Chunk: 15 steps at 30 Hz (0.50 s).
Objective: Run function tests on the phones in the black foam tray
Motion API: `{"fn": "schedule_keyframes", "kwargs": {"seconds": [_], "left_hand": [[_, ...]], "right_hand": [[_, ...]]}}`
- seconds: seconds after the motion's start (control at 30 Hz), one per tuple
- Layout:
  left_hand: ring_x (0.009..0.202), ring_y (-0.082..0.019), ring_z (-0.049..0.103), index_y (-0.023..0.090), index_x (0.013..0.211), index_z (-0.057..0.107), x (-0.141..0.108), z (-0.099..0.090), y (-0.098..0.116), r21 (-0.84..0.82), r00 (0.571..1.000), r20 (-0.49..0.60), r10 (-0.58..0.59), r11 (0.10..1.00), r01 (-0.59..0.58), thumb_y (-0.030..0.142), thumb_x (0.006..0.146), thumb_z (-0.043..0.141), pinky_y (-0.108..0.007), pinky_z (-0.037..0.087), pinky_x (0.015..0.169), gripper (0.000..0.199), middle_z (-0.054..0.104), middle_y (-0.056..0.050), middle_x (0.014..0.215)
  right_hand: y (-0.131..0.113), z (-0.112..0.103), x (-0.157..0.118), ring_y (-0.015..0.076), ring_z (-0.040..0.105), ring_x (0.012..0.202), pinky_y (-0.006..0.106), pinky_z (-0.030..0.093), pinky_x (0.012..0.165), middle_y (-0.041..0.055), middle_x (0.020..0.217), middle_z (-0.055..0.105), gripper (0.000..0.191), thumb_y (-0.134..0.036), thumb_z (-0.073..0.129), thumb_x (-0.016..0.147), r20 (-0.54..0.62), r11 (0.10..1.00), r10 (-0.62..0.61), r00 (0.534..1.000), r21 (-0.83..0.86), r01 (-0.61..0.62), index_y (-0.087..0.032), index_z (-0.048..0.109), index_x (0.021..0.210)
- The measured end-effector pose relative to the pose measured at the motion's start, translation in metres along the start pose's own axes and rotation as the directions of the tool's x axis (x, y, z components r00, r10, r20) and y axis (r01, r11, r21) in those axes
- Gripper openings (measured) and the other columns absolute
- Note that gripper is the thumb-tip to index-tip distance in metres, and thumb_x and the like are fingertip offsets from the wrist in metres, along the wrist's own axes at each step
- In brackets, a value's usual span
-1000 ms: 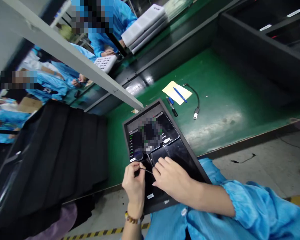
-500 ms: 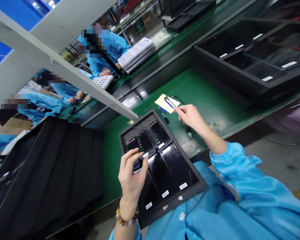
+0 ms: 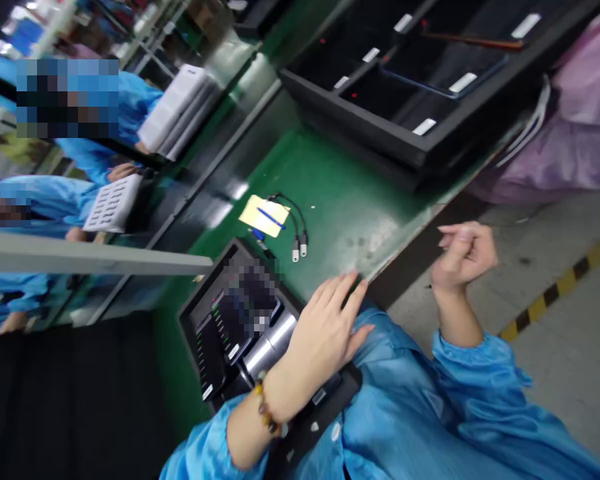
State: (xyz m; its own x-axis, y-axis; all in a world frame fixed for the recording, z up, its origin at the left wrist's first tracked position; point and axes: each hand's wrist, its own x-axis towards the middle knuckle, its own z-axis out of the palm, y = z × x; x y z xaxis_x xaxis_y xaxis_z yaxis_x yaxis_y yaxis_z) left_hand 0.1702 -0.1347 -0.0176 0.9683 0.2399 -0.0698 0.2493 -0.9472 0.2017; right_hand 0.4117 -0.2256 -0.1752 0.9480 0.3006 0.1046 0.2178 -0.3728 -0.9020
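Observation:
My left hand [image 3: 330, 320], with a bead bracelet at the wrist, reaches across the front part of a black tray [image 3: 187, 327]. Its fingers are stretched out and hold nothing that I can see. Under and beside it in the tray lie phones with dark screens; one phone [image 3: 237, 320] shows a column of green marks and a white label. Off the table edge to the right, my right hand [image 3: 465, 257] is raised with its fingers curled in, and nothing shows in it. On the green table, a blue pen [image 3: 270, 218] rests on a yellow paper [image 3: 253, 212].
Two short black cables with metal plugs [image 3: 300, 247] lie beside the paper. A large black tray [image 3: 350, 110] of labelled phones stands at the upper right, near a pink cloth [image 3: 575, 127]. A grey post [image 3: 95, 257] crosses at left. Co-workers in blue sleeves sit opposite.
My right hand has left the blue pen on the paper and moved right, past the table edge. My left hand has moved from the phone toward the tray's front right. The view has turned right.

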Motion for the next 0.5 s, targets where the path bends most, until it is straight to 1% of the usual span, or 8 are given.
{"fn": "schedule_keyframes", "kwargs": {"seconds": [0.03,0.07,0.1,0.17,0.23,0.33,0.4,0.5], "left_hand": [[0.156,-0.039,0.051,0.013,0.164,0.046,0.025,0.009,0.001,0.043,0.999,0.042,0.025,0.999,-0.027,0.044,0.105,0.070,-0.054,0.049,0.128,0.071,0.047,-0.022,0.171],[0.161,-0.041,0.044,0.011,0.167,0.041,0.049,0.020,0.000,0.079,0.997,0.071,0.037,0.996,-0.043,0.042,0.104,0.071,-0.057,0.044,0.131,0.077,0.039,-0.023,0.176],[0.165,-0.042,0.037,0.009,0.170,0.036,0.071,0.031,-0.001,0.101,0.995,0.089,0.049,0.993,-0.058,0.039,0.104,0.071,-0.058,0.040,0.133,0.081,0.032,-0.023,0.179],[0.168,-0.044,0.030,0.009,0.174,0.027,0.104,0.051,-0.004,0.117,0.995,0.080,0.060,0.991,-0.070,0.034,0.104,0.069,-0.062,0.036,0.135,0.085,0.027,-0.024,0.181],[0.168,-0.043,0.029,0.013,0.176,0.022,0.125,0.065,-0.006,0.122,0.998,0.030,0.058,0.991,-0.062,0.027,0.105,0.065,-0.065,0.034,0.134,0.085,0.028,-0.022,0.181],[0.167,-0.043,0.030,0.020,0.179,0.017,0.134,0.074,-0.008,0.148,0.998,-0.032,0.062,0.987,-0.057,0.022,0.103,0.064,-0.070,0.034,0.133,0.089,0.029,-0.020,0.181],[0.167,-0.043,0.032,0.024,0.179,0.018,0.132,0.074,-0.009,0.173,0.997,-0.052,0.058,0.984,-0.048,0.024,0.101,0.069,-0.072,0.036,0.132,0.094,0.027,-0.017,0.182],[0.165,-0.047,0.033,0.030,0.180,0.019,0.125,0.066,-0.012,0.212,0.999,-0.044,-0.028,0.977,0.037,0.025,0.095,0.073,-0.080,0.037,0.129,0.101,0.024,-0.011,0.184]], "right_hand": [[0.044,-0.010,-0.004,0.0295,0.068,0.108,0.049,0.054,0.101,0.0139,0.108,0.068,0.067,-0.058,0.014,0.115,-0.054,0.991,0.123,0.991,-0.052,-0.126,-0.020,0.070,0.116],[0.087,-0.015,-0.009,0.0299,0.068,0.109,0.050,0.056,0.101,0.0147,0.109,0.069,0.062,-0.055,0.020,0.116,-0.054,0.972,0.216,0.975,-0.086,-0.220,-0.018,0.070,0.116],[0.126,-0.016,-0.017,0.0279,0.070,0.108,0.049,0.058,0.099,0.0134,0.111,0.071,0.052,-0.054,0.033,0.116,-0.027,0.944,0.307,0.951,-0.115,-0.308,-0.017,0.070,0.117],[0.190,-0.010,-0.033,0.0234,0.071,0.110,0.045,0.062,0.098,0.0107,0.126,0.072,0.036,-0.049,0.060,0.110,0.047,0.869,0.480,0.876,-0.162,-0.467,-0.018,0.070,0.127],[0.239,0.002,-0.048,0.0231,0.071,0.115,0.045,0.063,0.099,0.0101,0.137,0.069,0.038,-0.045,0.070,0.106,0.094,0.775,0.625,0.775,-0.196,-0.601,-0.020,0.068,0.135],[0.295,0.020,-0.062,0.0252,0.070,0.120,0.047,0.063,0.102,0.0110,0.141,0.068,0.040,-0.044,0.070,0.106,0.110,0.627,0.777,0.619,-0.224,-0.747,-0.020,0.067,0.138],[0.330,0.030,-0.064,0.0248,0.070,0.120,0.047,0.063,0.102,0.0112,0.142,0.067,0.040,-0.044,0.070,0.106,0.106,0.544,0.838,0.535,-0.235,-0.806,-0.021,0.067,0.139],[0.380,0.044,-0.057,0.0255,0.070,0.121,0.048,0.063,0.102,0.0118,0.142,0.067,0.042,-0.044,0.070,0.106,0.090,0.474,0.880,0.467,-0.250,-0.844,-0.019,0.066,0.140]]}}
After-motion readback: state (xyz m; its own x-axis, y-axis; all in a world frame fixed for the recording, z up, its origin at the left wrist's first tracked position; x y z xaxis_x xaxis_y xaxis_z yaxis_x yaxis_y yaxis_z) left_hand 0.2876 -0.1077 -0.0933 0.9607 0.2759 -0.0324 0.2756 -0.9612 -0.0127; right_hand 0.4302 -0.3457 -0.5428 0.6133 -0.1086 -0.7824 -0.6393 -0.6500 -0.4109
